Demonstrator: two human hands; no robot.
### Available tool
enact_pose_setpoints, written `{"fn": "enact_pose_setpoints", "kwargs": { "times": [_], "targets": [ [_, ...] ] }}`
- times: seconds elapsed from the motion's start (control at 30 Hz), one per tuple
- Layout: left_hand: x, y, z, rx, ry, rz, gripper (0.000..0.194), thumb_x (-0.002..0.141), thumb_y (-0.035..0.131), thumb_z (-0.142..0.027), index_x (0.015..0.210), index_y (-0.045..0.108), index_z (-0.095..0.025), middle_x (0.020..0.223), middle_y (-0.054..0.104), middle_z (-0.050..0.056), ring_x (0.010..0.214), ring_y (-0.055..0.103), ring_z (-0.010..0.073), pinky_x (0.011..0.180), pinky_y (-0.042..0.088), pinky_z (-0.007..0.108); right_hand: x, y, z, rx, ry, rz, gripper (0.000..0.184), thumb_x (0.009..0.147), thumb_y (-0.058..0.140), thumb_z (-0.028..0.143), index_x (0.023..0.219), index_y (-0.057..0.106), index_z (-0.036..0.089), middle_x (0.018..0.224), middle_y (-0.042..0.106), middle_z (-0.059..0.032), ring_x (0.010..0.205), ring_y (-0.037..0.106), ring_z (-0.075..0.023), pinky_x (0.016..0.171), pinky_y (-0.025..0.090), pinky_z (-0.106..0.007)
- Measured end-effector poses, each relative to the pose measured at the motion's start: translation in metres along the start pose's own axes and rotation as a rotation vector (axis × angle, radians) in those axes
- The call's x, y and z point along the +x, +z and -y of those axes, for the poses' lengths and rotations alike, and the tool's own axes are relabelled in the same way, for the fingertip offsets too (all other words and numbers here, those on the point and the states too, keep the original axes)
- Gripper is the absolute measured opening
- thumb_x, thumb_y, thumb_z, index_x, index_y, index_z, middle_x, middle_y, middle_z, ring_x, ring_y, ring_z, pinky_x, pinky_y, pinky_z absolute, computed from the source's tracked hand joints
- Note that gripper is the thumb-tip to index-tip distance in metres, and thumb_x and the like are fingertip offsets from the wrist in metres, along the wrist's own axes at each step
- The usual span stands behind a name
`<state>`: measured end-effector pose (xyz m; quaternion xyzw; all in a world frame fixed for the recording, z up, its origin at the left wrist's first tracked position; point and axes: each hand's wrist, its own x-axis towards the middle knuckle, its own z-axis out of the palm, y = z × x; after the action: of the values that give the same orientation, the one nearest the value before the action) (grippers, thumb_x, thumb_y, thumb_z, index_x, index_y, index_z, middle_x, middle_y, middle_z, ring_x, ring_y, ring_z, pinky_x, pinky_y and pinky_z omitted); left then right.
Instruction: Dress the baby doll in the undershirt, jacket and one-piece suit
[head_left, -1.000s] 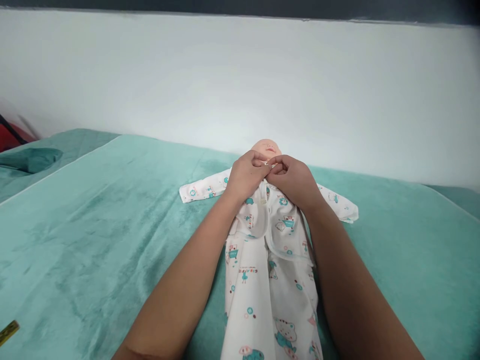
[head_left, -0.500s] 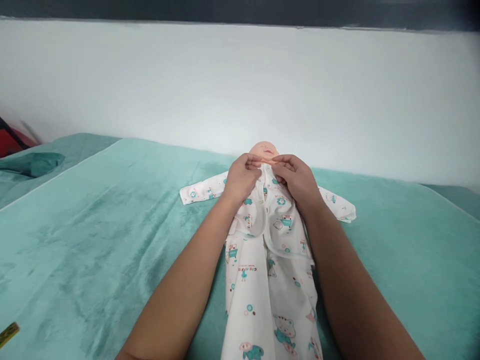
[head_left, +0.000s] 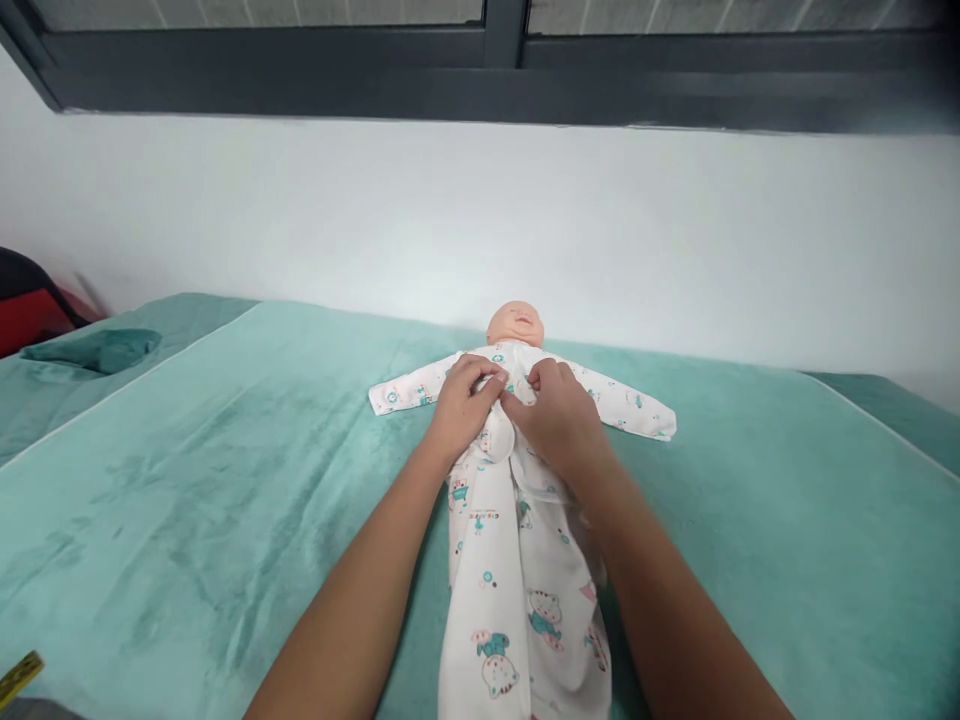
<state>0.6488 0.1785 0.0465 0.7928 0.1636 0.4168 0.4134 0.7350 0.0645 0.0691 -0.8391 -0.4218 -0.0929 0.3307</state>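
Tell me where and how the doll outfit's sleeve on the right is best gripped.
The sleeve is likely best pinched at its cuff, coming from its outer end: it lies outstretched across the green cover, that narrow end unobstructed.

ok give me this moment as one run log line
left hand: on printed baby jacket front, grip unclear | right hand: same jacket front, grip unclear | baby doll: face up on green bedspread | white wall: behind

left hand (head_left: pixel 466 405): palm down, fingers curled, thumb and forefinger tips close together | right hand (head_left: pixel 559 415): fingers bent inward, thumb pointing toward the left hand's thumb | wrists: well apart, wider than the fingertips | forearms: bare, angled inward from the lower edge, converging toward the hands
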Motion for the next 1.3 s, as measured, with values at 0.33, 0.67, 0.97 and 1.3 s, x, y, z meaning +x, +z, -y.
{"fn": "enact_pose_setpoints", "kwargs": {
  "times": [0.33, 0.67, 0.97, 1.3],
  "targets": [
    [0.000, -0.001, -0.014, 0.039, -0.044, 0.029, 0.005, 0.084, 0.061, -0.022, 0.080, 0.063, -0.020, 0.092, 0.063, 0.003, 0.091, 0.056, 0.0170, 0.086, 0.044, 0.030, -0.002, -0.007, 0.000, 0.003, 0.000, 0.011, 0.016, 0.087, 0.047, 0.027, 0.072, 0.051, 0.022, 0.067, 0.054, -0.0022, 0.062, 0.044, -0.0177, 0.058, 0.026, -0.031],
    [0.001, -0.002, -0.029, -0.327, -0.345, 0.045, 0.008, 0.080, 0.063, -0.026, 0.079, 0.065, -0.018, 0.059, 0.050, -0.005, 0.053, 0.040, 0.0081, 0.052, 0.034, 0.021, 0.003, -0.005, -0.020, 0.685, 0.167, 0.011, 0.022, 0.078, 0.066, 0.038, 0.090, 0.072, 0.021, 0.085, 0.072, -0.0019, 0.080, 0.063, -0.0190, 0.073, 0.046, -0.031],
    [0.002, -0.002, -0.026, -0.351, -0.333, 0.077, 0.008, 0.078, 0.068, -0.024, 0.082, 0.070, -0.018, 0.072, 0.063, -0.001, 0.061, 0.050, 0.0088, 0.057, 0.039, 0.021, 0.003, -0.004, -0.024, 0.757, 0.202, 0.047, 0.026, 0.075, 0.069, 0.037, 0.095, 0.076, 0.022, 0.089, 0.073, -0.0019, 0.085, 0.065, -0.0195, 0.079, 0.048, -0.033],
    [0.003, -0.001, -0.031, -0.362, -0.384, 0.052, 0.006, 0.077, 0.069, -0.024, 0.078, 0.066, -0.018, 0.071, 0.062, -0.001, 0.059, 0.051, 0.0087, 0.053, 0.040, 0.020, 0.004, -0.008, -0.024, 0.762, 0.186, 0.135, 0.030, 0.074, 0.069, 0.039, 0.098, 0.073, 0.021, 0.076, 0.066, 0.0008, 0.065, 0.055, -0.0135, 0.063, 0.044, -0.027]
  ]
}}
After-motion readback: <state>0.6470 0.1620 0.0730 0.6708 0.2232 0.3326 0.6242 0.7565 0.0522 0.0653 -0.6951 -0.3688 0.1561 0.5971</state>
